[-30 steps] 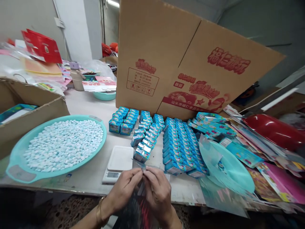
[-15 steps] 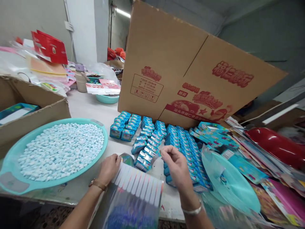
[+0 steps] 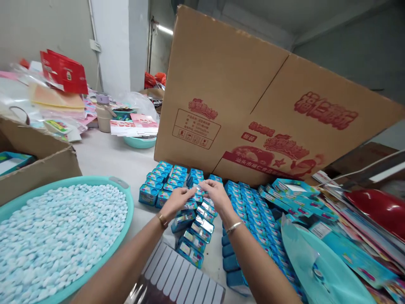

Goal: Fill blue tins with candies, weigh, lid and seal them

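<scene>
My left hand [image 3: 179, 202] and my right hand [image 3: 218, 196] are close together over the rows of small blue boxes [image 3: 193, 245]. Each hand is pinched shut, and a small clear sticker strip [image 3: 198, 188] stretches between their fingertips, over the top of a box in the middle rows. Most of that box is hidden by the fingers. Below my forearms lies a sheet of white strips [image 3: 183, 276] in a shiny clear backing, with neither hand on it.
A turquoise basin [image 3: 130, 207] of pale blue candies stands at left, beside an open carton [image 3: 41, 162]. Behind the boxes rises a large cardboard box [image 3: 228, 93]. Flat blue packs [image 3: 294, 190] and another turquoise basin [image 3: 335, 261] are on the right.
Both hands have moved forward and come together over the boxes. My left hand has let go of the sheet and now grips the clear strip that my right hand was holding.
</scene>
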Action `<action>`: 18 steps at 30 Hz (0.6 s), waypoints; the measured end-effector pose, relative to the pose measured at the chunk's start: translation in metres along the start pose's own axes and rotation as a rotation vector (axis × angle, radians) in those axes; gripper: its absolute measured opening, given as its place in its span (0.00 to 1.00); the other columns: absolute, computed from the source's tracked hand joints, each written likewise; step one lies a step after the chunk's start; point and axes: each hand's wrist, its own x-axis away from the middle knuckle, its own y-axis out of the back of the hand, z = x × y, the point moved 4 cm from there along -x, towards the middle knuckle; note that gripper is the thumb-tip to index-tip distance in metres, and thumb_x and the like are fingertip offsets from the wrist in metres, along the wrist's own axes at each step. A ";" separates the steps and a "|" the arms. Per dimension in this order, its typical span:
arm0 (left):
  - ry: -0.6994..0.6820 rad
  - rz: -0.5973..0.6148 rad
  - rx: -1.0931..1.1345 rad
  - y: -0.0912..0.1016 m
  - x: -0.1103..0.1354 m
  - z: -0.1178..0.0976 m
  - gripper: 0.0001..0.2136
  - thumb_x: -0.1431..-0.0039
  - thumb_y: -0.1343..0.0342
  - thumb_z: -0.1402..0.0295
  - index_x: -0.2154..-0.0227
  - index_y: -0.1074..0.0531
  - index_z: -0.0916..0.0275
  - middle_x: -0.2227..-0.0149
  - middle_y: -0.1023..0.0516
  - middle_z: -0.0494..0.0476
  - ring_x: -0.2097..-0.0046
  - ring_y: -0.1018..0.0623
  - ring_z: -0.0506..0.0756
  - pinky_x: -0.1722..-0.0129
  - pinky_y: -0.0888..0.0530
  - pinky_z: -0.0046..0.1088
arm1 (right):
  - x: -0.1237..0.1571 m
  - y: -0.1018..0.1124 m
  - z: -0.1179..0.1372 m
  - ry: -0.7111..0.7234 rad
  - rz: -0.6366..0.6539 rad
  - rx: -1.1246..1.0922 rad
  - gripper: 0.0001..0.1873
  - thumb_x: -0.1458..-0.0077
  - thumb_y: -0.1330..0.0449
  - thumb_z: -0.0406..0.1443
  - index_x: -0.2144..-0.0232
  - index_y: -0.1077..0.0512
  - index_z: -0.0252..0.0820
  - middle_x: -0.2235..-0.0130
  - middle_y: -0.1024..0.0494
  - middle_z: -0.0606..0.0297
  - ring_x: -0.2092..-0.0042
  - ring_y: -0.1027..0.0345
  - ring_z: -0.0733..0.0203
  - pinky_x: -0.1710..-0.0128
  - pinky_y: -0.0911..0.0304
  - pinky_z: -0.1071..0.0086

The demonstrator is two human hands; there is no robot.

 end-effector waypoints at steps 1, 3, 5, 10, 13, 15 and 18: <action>-0.016 -0.012 -0.130 0.002 -0.014 0.000 0.27 0.43 0.53 0.46 0.70 0.25 0.68 0.72 0.24 0.57 0.68 0.27 0.54 0.71 0.33 0.26 | -0.013 0.000 -0.004 -0.004 -0.023 0.011 0.18 0.58 0.35 0.48 0.77 0.29 0.39 0.74 0.28 0.66 0.71 0.38 0.64 0.71 0.40 0.71; -0.042 -0.034 -0.401 0.008 -0.039 -0.003 0.24 0.39 0.57 0.52 0.69 0.24 0.67 0.74 0.25 0.56 0.69 0.27 0.54 0.70 0.33 0.27 | -0.038 0.001 -0.013 0.012 -0.090 0.081 0.18 0.57 0.37 0.48 0.78 0.30 0.39 0.76 0.29 0.66 0.73 0.38 0.64 0.73 0.41 0.72; -0.051 -0.067 -0.598 0.014 -0.062 -0.007 0.21 0.38 0.58 0.58 0.70 0.23 0.65 0.73 0.24 0.58 0.67 0.25 0.57 0.65 0.31 0.31 | -0.061 0.003 -0.024 0.048 -0.194 0.231 0.17 0.54 0.39 0.47 0.79 0.30 0.39 0.77 0.29 0.66 0.74 0.39 0.64 0.73 0.42 0.72; -0.113 -0.117 -0.896 0.009 -0.110 -0.014 0.13 0.44 0.51 0.69 0.74 0.22 0.65 0.61 0.21 0.68 0.47 0.30 0.68 0.42 0.45 0.56 | -0.098 0.004 -0.052 0.043 -0.383 0.490 0.13 0.50 0.44 0.41 0.81 0.29 0.41 0.73 0.24 0.63 0.68 0.34 0.59 0.68 0.42 0.70; -0.171 -0.088 -1.035 -0.003 -0.129 -0.007 0.12 0.46 0.50 0.72 0.70 0.20 0.66 0.58 0.21 0.71 0.45 0.32 0.69 0.39 0.56 0.63 | -0.106 0.003 -0.067 0.010 -0.447 0.579 0.12 0.49 0.44 0.40 0.79 0.27 0.41 0.64 0.22 0.57 0.59 0.33 0.53 0.64 0.41 0.68; -0.207 -0.073 -1.102 -0.009 -0.137 0.000 0.12 0.47 0.50 0.73 0.67 0.20 0.66 0.57 0.22 0.71 0.45 0.33 0.68 0.38 0.58 0.62 | -0.109 0.003 -0.074 -0.008 -0.476 0.631 0.13 0.48 0.45 0.40 0.77 0.26 0.41 0.59 0.23 0.54 0.54 0.35 0.49 0.60 0.42 0.66; -0.241 -0.072 -1.168 -0.015 -0.145 0.009 0.14 0.47 0.50 0.73 0.65 0.19 0.65 0.56 0.22 0.70 0.44 0.34 0.68 0.38 0.60 0.62 | -0.113 0.003 -0.083 -0.030 -0.488 0.686 0.14 0.47 0.45 0.40 0.76 0.24 0.41 0.56 0.23 0.52 0.51 0.36 0.46 0.58 0.42 0.63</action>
